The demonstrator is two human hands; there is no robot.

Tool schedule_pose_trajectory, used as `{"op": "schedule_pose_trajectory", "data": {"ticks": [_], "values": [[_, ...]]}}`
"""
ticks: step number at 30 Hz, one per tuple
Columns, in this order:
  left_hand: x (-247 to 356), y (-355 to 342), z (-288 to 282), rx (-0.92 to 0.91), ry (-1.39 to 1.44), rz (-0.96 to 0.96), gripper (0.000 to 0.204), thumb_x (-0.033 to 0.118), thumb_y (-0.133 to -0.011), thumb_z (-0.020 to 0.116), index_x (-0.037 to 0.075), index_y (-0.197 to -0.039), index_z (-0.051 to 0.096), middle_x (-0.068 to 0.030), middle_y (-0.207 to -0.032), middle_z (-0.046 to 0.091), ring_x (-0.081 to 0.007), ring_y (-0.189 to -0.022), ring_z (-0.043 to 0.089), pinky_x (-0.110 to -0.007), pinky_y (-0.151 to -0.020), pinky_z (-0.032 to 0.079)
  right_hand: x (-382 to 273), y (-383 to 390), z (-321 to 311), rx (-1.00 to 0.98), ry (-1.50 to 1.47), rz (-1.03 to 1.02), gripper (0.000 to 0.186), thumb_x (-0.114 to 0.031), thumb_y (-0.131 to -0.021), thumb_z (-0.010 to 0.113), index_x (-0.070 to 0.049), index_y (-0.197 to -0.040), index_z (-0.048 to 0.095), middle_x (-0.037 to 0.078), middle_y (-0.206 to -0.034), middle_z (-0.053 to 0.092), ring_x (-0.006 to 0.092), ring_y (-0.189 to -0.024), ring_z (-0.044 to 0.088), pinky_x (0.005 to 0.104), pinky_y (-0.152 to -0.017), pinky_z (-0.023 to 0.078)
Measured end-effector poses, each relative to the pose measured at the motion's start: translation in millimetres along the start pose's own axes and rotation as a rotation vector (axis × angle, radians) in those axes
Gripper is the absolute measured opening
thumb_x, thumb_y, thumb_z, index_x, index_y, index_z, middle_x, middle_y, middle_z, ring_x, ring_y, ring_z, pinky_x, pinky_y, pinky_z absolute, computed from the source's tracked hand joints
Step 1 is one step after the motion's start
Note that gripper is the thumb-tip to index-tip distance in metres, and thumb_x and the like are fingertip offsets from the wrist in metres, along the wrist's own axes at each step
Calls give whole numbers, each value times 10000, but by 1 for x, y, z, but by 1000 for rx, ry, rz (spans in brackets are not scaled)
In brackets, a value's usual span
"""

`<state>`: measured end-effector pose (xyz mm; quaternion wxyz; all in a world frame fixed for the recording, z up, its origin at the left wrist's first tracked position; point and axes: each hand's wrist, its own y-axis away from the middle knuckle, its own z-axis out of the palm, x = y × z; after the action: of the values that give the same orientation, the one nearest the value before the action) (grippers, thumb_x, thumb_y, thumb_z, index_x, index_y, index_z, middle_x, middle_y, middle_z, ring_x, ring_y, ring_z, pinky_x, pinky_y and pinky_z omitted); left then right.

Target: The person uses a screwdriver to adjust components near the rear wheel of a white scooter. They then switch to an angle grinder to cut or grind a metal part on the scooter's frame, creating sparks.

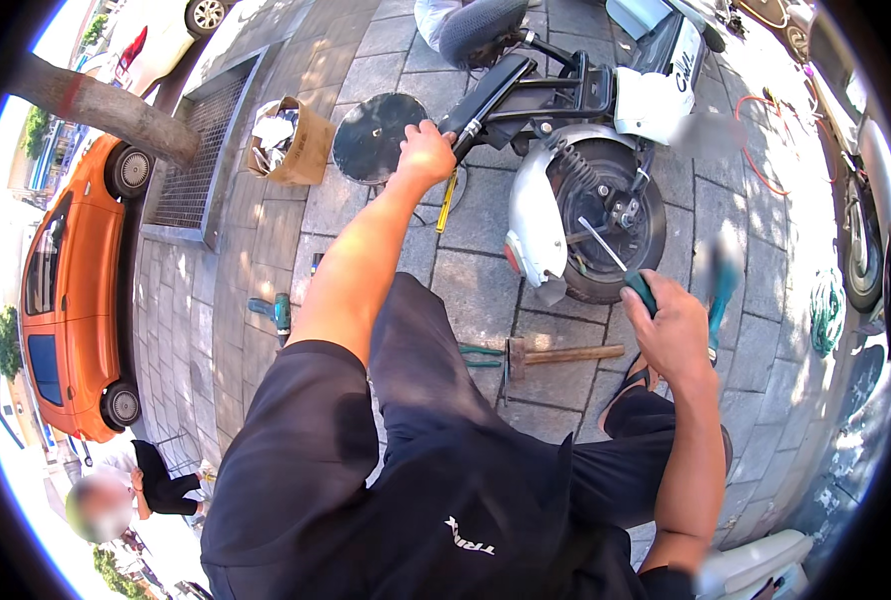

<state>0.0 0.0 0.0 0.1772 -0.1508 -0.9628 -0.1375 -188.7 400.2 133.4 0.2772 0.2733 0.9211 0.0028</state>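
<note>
Evidently, a white-and-black two-wheeled scooter (651, 100) lay on grey stone paving (476, 290) at the far side of the scene, apparently tipped over, the face of its black-tyred wheel (621, 212) turned upward. The right hand (678, 325) was closed around the handle of a green-handled steel screwdriver (642, 291), whose tip pointed far and left, over the wheel; contact could not be confirmed. The left hand (426, 155), fingers curled, was at the left end of a long black bar (491, 100), overlapping a round black disc (371, 140); whether it gripped anything could not be told.

Several hazards were noted. In the inspector's judgement, an off-axis push could have made the screwdriver slip, scoring the white rear fender (536, 220) or jamming in the wheel. Uneven support could have let the scooter rock under force from either side. A wooden-handled hammer (576, 354) and green-handled pliers (481, 358) lay loose on the near paving, presenting a trip risk at any step. The open sandal (626, 388) on the right foot offered little protection should a tool be dropped.
</note>
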Motion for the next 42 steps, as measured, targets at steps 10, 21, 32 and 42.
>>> {"op": "schedule_pose_trajectory", "data": {"ticks": [10, 21, 32, 42], "values": [[-9, -1, -3, 31, 2, 17, 558, 435, -1090, 530, -56, -1355, 545, -357, -1416, 490, -568, -1264, 566, -582, -1083, 477, -11, -18, 0, -25, -455, -76, 441, -149, -934, 718, 26, -1334, 657, 180, -1168, 754, 281, -1141, 724, 395, -1014, 537], [-3, 3, 3, 53, 93, 29, 518, 358, -1074, 590, -73, -1350, 511, -320, -1416, 470, -548, -1287, 518, -588, -1083, 470, -112, -231, 21, -147, -204, -236, 425, -247, -900, 701, 29, -1220, 748, 208, -1076, 775, 283, -997, 747, 379, -925, 566], [-9, 8, 2, 95, 129, 65, 472, 285, -1071, 578, -59, -1387, 511, -310, -1395, 488, -532, -1252, 532, -571, -1069, 473, -214, -302, 17, -387, 166, -133, 400, -257, -816, 730, 9, -1107, 799, 211, -969, 781, 321, -946, 757, 401, -885, 586], [-2, 8, 5, 129, 147, 109, 397, 257, -1059, 605, -71, -1272, 541, -277, -1305, 526, -491, -1197, 564, -533, -980, 538, -242, -322, 42, -446, 634, -446, 338, -301, -873, 720, -5, -1013, 806, 255, -952, 758, 406, -919, 740, 451, -861, 583]]}}
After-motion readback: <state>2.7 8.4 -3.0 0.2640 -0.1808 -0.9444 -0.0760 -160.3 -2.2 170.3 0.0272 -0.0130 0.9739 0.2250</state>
